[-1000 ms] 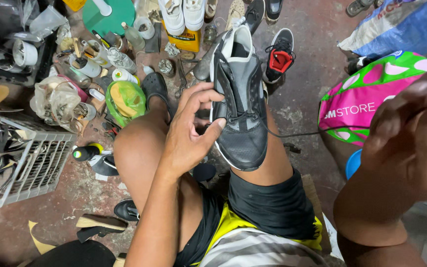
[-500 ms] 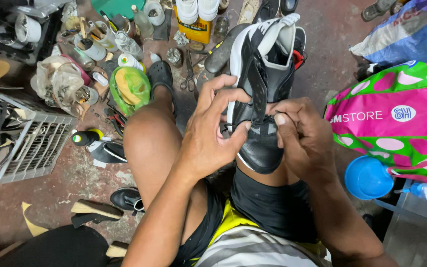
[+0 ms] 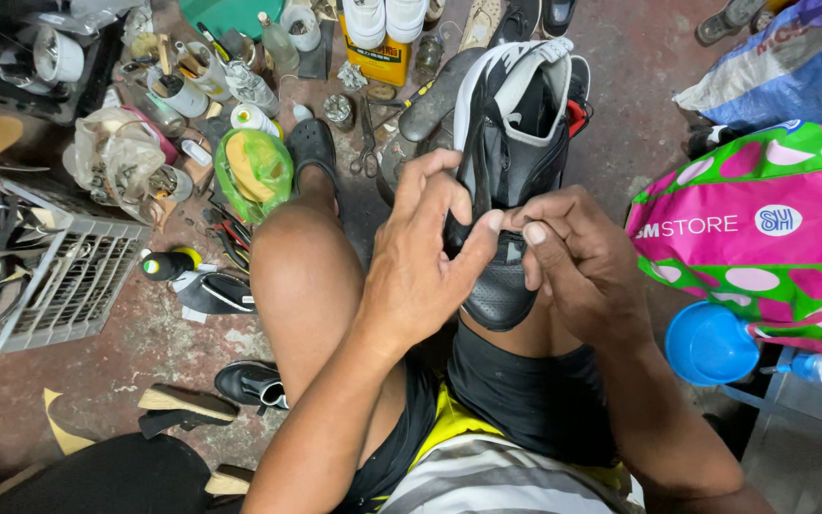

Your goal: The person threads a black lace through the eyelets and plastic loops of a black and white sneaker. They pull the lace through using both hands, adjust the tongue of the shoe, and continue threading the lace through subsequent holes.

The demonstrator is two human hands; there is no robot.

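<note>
The left hand [image 3: 425,266] hides the black shoe's [image 3: 511,171] side.

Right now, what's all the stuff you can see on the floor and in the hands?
Sneaker: one, black and white, propped on the right knee, toe toward the camera.
Shopping bag: one, pink and green with pale spots, right side.
Blue bowl: one, below the shopping bag.
Wire rack: one, grey, lying on the floor at left.
Scissors: one pair, dark, on the floor above the left knee.
Yellow can: one, top middle, behind the white shoes.
White shoes: two, top edge.
Green bag: one, beside the left knee, something tan inside.
Black clog: one, on the left foot.
Left hand: fingers on the sneaker's side.
Right hand: pinching at the sneaker's front, meeting the left thumb.
</note>
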